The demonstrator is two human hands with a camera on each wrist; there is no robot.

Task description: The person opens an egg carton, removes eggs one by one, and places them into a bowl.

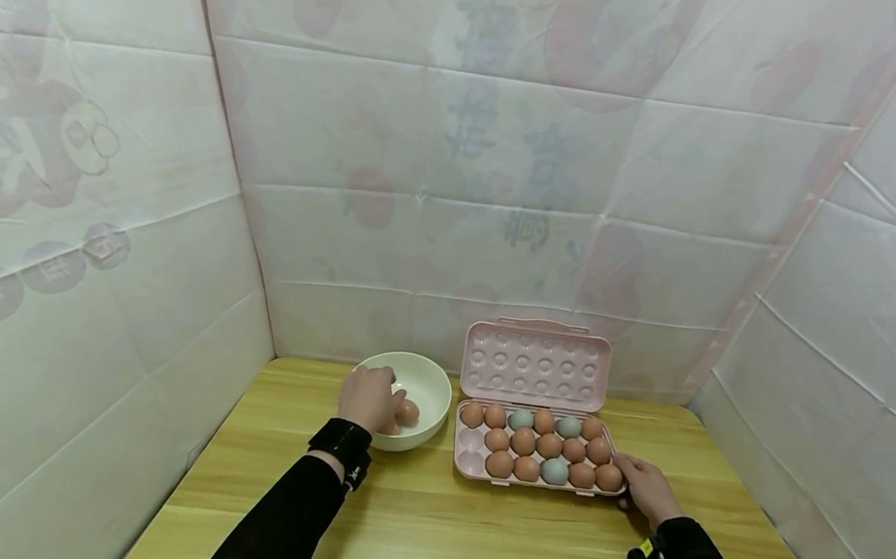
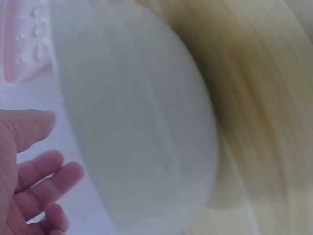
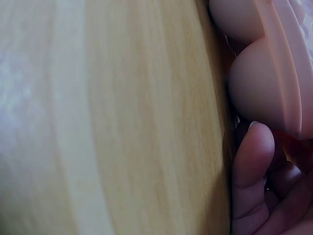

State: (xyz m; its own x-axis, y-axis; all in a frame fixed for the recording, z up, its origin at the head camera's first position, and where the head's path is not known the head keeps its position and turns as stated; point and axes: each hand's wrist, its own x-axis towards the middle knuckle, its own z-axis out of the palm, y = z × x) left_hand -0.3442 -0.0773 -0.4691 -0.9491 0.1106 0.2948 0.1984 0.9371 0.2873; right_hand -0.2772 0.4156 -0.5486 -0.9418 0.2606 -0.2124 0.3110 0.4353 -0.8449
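Note:
A cream bowl (image 1: 438,397) stands at the back left of the table, with brown eggs (image 1: 406,412) in it. My left hand (image 1: 366,397) reaches over its rim, close to the eggs. In the left wrist view the thumb and fingers (image 2: 41,171) are apart beside the bowl's wall (image 2: 137,122), with nothing seen between them. A pink egg carton (image 1: 537,361) lies with its lid up, filled with brown and pale blue-green eggs (image 1: 554,472); two cups at its left end are bare. My right hand (image 1: 648,486) grips the carton's front right corner, its thumb (image 3: 253,156) against the rounded underside.
The wooden table (image 1: 429,522) meets a pale printed cloth wall (image 1: 431,247) behind the bowl and the raised lid. Similar cloth walls close in both sides. The bowl and carton stand close together, a narrow gap between them.

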